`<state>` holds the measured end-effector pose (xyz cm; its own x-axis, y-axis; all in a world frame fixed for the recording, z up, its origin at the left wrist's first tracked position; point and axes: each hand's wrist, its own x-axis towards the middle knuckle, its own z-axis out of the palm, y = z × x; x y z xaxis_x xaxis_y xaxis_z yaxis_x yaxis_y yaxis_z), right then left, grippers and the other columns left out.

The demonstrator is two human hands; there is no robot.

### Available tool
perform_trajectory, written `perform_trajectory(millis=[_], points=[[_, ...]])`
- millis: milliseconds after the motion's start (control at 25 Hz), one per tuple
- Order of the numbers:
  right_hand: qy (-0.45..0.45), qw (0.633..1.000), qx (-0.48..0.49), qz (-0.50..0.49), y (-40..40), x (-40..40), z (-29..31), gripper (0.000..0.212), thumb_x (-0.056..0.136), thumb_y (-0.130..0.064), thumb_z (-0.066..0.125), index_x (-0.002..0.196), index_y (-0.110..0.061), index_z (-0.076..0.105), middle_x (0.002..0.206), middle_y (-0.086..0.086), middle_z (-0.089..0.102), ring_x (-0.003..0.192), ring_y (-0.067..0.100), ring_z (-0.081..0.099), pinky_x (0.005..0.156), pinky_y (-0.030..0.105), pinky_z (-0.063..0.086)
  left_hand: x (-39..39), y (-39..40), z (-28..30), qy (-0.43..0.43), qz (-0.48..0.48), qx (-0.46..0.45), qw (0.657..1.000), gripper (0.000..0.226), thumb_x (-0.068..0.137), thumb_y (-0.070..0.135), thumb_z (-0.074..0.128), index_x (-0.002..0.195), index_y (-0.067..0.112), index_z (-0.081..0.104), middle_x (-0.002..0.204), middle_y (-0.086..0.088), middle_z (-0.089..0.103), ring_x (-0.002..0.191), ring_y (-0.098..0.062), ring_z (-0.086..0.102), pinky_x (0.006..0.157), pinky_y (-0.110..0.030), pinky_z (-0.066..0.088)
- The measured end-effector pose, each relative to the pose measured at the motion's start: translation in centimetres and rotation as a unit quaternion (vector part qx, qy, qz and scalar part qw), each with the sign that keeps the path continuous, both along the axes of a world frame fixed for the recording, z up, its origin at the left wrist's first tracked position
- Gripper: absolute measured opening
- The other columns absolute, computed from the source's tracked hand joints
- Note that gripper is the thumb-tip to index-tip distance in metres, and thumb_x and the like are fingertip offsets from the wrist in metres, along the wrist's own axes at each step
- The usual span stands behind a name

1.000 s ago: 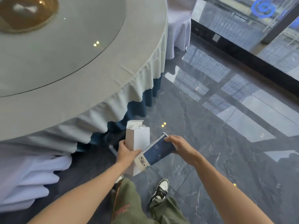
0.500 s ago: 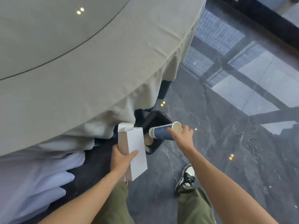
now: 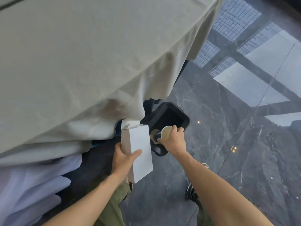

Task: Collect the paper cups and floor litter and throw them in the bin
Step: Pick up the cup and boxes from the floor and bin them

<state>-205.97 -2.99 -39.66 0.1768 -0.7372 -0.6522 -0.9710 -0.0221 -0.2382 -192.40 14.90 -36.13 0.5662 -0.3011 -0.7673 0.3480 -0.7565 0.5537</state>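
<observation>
My right hand [image 3: 175, 141] grips a dark blue paper cup [image 3: 163, 133] by its rim, its pale inside turned toward me. The cup hangs over the near edge of a black bin [image 3: 185, 119] that stands on the floor beside the table. Something brownish lies in the bin just under the cup. My left hand [image 3: 123, 159] holds a white cardboard box [image 3: 140, 147] upright, to the left of the bin, with its top flap partly open.
A round table with a grey-green cloth [image 3: 81, 62] overhangs on the left and reaches nearly to the bin. White chair covers [image 3: 32, 185] hang at lower left. The dark marble floor [image 3: 228, 144] stretches to the right. My shoes [image 3: 192, 191] are below the bin.
I have stepped closer to the bin. My right hand has turned the cup more upright and brought it down over the bin's edge. The box stays in my left hand.
</observation>
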Motion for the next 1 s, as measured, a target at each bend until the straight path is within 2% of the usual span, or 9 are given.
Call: perform_trajectory(millis=[80,200,320,400,520,640,720,880,1000], points=[[0.018,1.0,0.015,0.013,0.2,0.2,-1.5,0.099,0.076,-0.057,0.08,0.149,-0.011,0.032,0.135,0.012,0.043,0.124,0.034,0.051,0.091,0.048,0.055,0.0,0.0,-0.5,0.004,0.003,-0.005,1.0,0.082,0.054,0.048,0.086,0.124,0.028,0.049,0.109,0.011,0.067,0.095,-0.007,0.068,0.066,-0.026,0.048],[0.035,0.998,0.036,0.026,0.2,0.1,-2.2,0.076,0.086,-0.056,0.07,0.143,-0.012,0.043,0.137,0.011,0.046,0.121,0.033,0.055,0.092,0.047,0.055,0.1,-0.1,-0.1,0.016,0.007,-0.004,1.0,0.083,0.053,0.05,0.085,0.125,0.028,0.05,0.11,0.012,0.067,0.097,-0.009,0.068,0.069,-0.029,0.049],[-0.046,0.995,0.08,-0.027,0.2,-1.3,-0.5,0.05,0.091,-0.053,0.061,0.118,-0.011,0.062,0.117,0.005,0.06,0.102,0.027,0.063,0.086,0.047,0.059,-0.7,-1.4,1.5,0.045,0.004,-0.012,0.999,0.085,0.049,0.056,0.084,0.124,0.028,0.054,0.111,0.012,0.069,0.098,-0.011,0.069,0.072,-0.031,0.051],[-0.126,0.963,0.203,-0.121,-0.4,-2.7,2.5,0.049,0.087,-0.065,0.057,0.099,-0.019,0.071,0.095,0.0,0.074,0.084,0.019,0.072,0.083,0.043,0.063,-1.5,-3.2,2.9,0.076,0.008,-0.027,0.997,0.087,0.05,0.056,0.084,0.125,0.024,0.056,0.113,0.007,0.071,0.099,-0.015,0.07,0.072,-0.031,0.051],[-0.215,0.875,0.388,-0.193,-1.5,-5.0,7.2,0.047,0.081,-0.072,0.065,0.101,-0.032,0.078,0.099,-0.006,0.081,0.087,0.014,0.079,0.081,0.035,0.063,-2.9,-6.5,4.8,0.109,0.039,-0.026,0.993,0.09,0.055,0.057,0.086,0.13,0.017,0.057,0.113,-0.001,0.074,0.098,-0.021,0.073,0.073,-0.033,0.053],[-0.221,0.883,0.372,-0.184,-2.7,-7.4,9.5,0.049,0.083,-0.059,0.073,0.114,-0.022,0.072,0.106,-0.005,0.08,0.097,0.017,0.078,0.094,0.042,0.06,-4.4,-9.0,6.0,0.12,0.033,-0.011,0.992,0.098,0.053,0.073,0.081,0.13,0.017,0.055,0.111,0.001,0.074,0.094,-0.018,0.073,0.066,-0.03,0.05],[-0.209,0.894,0.354,-0.18,-3.7,-8.6,10.2,0.042,0.088,-0.054,0.07,0.112,-0.02,0.073,0.103,-0.006,0.081,0.093,0.016,0.078,0.087,0.038,0.062,-5.3,-10.3,6.0,0.124,0.007,0.017,0.992,0.094,0.066,0.083,0.07,0.133,0.02,0.052,0.111,0.001,0.073,0.091,-0.017,0.072,0.062,-0.028,0.048],[-0.185,0.908,0.259,-0.271,-6.3,-8.9,8.3,0.038,0.09,-0.045,0.073,0.101,-0.009,0.073,0.091,0.006,0.08,0.079,0.022,0.075,0.074,0.039,0.06,-6.4,-11.4,3.2,0.105,0.049,0.044,0.992,0.068,0.088,0.07,0.064,0.123,0.012,0.058,0.098,-0.001,0.07,0.079,-0.015,0.067,0.054,-0.026,0.044],[-0.159,0.91,0.193,-0.331,-7.5,-8.0,6.2,0.028,0.089,-0.035,0.073,0.083,-0.009,0.068,0.081,0.008,0.071,0.07,0.024,0.067,0.07,0.04,0.057,-6.4,-9.6,1.4,0.077,0.08,0.066,0.992,0.055,0.092,0.055,0.071,0.117,0.008,0.057,0.104,-0.007,0.07,0.078,-0.014,0.064,0.054,-0.028,0.045]])
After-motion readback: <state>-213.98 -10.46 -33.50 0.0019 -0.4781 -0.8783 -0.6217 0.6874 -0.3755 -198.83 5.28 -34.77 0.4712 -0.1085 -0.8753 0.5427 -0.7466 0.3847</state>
